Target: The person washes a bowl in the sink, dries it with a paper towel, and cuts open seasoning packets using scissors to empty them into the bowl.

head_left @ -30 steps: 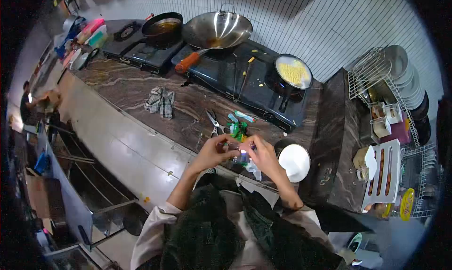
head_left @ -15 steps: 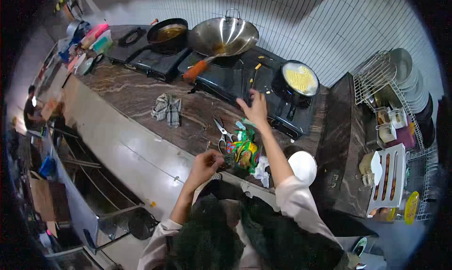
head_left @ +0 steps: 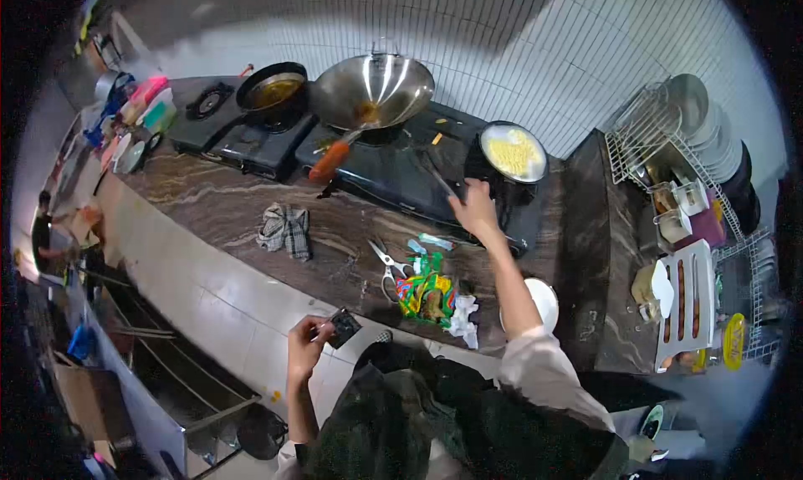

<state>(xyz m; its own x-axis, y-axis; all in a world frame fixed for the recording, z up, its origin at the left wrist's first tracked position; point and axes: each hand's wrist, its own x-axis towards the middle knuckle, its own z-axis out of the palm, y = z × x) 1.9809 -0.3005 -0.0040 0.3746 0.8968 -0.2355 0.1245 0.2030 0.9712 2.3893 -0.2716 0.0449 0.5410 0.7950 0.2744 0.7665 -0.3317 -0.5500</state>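
Note:
My left hand (head_left: 308,346) is closed, thumb and fingers pinching a small dark packet (head_left: 344,328) beyond the counter's near edge. Over the right burner, my right hand (head_left: 478,211) has its fingers curled, and a long thin utensil (head_left: 441,176) extends from them; its exact kind is unclear. Just beyond that hand is a pot (head_left: 513,151) with a pale yellow noodle block (head_left: 514,156) in whitish liquid. On the counter between my arms lie a colourful noodle wrapper (head_left: 428,299), scissors (head_left: 390,269) and crumpled white plastic (head_left: 463,319).
A large wok (head_left: 376,91) with an orange handle and a dark frying pan (head_left: 272,94) stand on the stoves. A checked cloth (head_left: 285,231) lies on the counter. A white bowl (head_left: 544,303) sits beneath my right forearm. At right is a dish rack (head_left: 661,141).
My left hand has moved left and down, and the dark packet now shows in it. My right hand has moved right, its fingers now curled at the thin utensil. The view has shifted.

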